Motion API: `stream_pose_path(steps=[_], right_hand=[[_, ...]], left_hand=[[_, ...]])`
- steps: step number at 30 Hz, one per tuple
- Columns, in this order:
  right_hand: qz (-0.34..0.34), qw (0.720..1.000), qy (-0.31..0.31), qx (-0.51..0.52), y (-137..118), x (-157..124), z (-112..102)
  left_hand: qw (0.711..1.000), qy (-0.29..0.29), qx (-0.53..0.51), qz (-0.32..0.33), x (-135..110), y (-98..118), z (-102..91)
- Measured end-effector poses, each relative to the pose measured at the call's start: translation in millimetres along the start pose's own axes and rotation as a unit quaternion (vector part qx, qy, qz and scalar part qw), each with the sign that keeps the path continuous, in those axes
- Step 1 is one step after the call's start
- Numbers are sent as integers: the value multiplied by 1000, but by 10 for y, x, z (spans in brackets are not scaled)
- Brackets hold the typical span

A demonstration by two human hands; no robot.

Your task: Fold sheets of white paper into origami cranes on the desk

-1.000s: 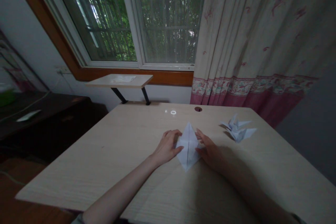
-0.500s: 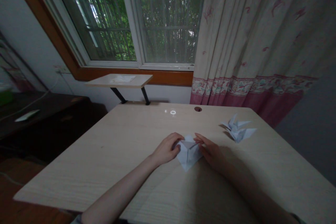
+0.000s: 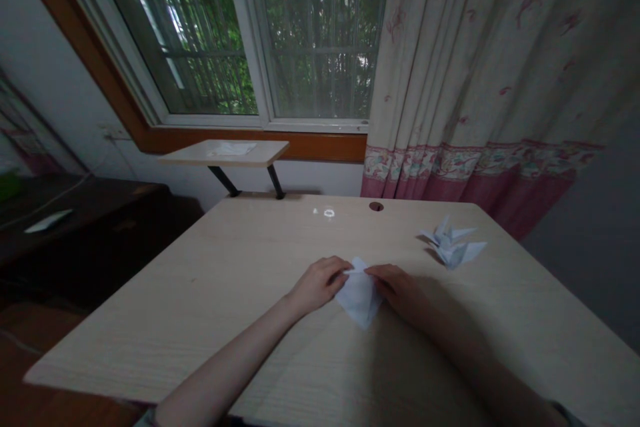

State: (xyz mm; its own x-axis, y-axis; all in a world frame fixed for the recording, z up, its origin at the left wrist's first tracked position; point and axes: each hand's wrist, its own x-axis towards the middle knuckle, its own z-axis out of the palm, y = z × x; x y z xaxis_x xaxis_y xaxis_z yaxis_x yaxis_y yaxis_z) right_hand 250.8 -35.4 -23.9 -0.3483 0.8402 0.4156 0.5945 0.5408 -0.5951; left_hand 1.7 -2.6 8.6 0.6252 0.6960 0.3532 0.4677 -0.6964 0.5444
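Observation:
A white folded paper (image 3: 360,295) lies on the light wooden table (image 3: 210,307), its point toward me. My left hand (image 3: 317,283) rests on the paper's left edge, fingertips pressed on its top fold. My right hand (image 3: 400,288) covers the right edge, and its fingers meet the left ones at the top of the paper. Both hands are closed on the paper and hold it flat against the table.
Two finished white paper cranes (image 3: 453,245) sit at the back right of the table. A cable hole (image 3: 376,206) is near the far edge. A small shelf (image 3: 225,152) stands under the window. A dark cabinet (image 3: 75,213) is on the left, a curtain (image 3: 490,80) on the right.
The paper's tall upper point has been folded down toward me, so the shape is now shorter. Both hands' fingertips moved inward and met at the top fold.

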Motion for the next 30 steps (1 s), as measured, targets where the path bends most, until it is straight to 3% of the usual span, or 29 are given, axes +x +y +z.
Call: stream_pose_path(steps=[5,16,30], right_hand=[[-23,999,-22,-21,-78,66,-7],[-31,999,-16,-18,-1,56,48],[-17,999,-39,-29,-148,27,9]], left_hand=[[1000,-6,10,26,7,-41,42],[999,-22,21,40,14,-65,59],[999,-34,-14,14,21,-36,23]])
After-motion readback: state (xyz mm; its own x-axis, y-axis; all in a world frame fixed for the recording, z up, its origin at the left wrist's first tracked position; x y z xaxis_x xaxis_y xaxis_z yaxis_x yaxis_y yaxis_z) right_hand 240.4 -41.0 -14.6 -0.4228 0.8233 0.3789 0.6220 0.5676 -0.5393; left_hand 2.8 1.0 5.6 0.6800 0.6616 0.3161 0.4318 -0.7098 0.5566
